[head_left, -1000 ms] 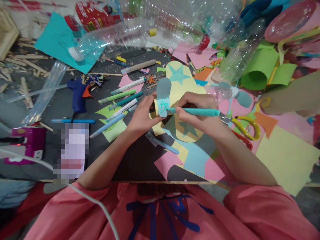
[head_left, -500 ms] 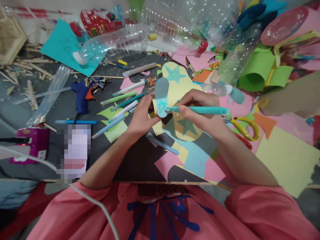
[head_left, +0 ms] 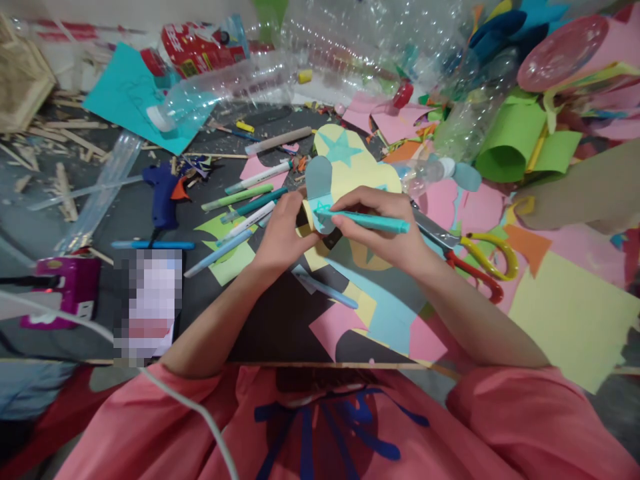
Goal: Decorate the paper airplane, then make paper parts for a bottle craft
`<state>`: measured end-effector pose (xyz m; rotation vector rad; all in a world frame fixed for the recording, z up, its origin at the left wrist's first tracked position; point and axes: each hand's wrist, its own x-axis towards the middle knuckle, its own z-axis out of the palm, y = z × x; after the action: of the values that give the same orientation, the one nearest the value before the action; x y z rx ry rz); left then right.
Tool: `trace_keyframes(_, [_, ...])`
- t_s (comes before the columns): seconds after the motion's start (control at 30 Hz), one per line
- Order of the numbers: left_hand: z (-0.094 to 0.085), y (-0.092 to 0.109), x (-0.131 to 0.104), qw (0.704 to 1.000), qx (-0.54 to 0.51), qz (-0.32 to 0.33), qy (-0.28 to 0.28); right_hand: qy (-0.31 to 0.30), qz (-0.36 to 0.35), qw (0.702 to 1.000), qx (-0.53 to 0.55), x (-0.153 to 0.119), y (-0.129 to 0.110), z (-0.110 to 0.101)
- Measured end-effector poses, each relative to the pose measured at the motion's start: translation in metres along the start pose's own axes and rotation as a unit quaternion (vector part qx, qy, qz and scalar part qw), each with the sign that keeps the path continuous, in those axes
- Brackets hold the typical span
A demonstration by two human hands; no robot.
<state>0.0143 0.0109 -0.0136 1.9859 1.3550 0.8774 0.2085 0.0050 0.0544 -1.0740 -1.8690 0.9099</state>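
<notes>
My right hand (head_left: 383, 223) is closed around a turquoise marker (head_left: 380, 221), whose tip meets a star outline on a small light-blue paper tab. That tab is the lower part of a rounded blue-grey paper piece (head_left: 319, 177). My left hand (head_left: 287, 230) pinches the edge of a yellow paper cutout (head_left: 363, 167) beside the tab. Turquoise stars decorate the yellow cutout; its lower part is partly hidden behind my right hand. Several markers (head_left: 245, 197) lie left of my left hand, and a light-blue marker (head_left: 327, 290) lies below the cutout.
Scissors (head_left: 490, 260) with yellow and red handles lie by my right forearm. A blue glue gun (head_left: 163, 193), a phone (head_left: 155, 300) and a purple power block (head_left: 65, 287) sit at left. Clear plastic bottles (head_left: 230, 83) and paper scraps crowd the back and right.
My right hand and the marker have moved left, covering more of the tab. The yellow cutout has shifted slightly left, and more of the scissors shows. My left hand has hardly moved.
</notes>
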Motion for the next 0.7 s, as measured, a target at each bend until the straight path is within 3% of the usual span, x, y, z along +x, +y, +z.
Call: trace_keyframes(0.7, [0.0023, 0.0, 0.0021, 1.0, 0.015, 0.012, 0.006, -0.009, -0.01, 1.0, -0.021, -0.0013, -0.0013, -0.0012])
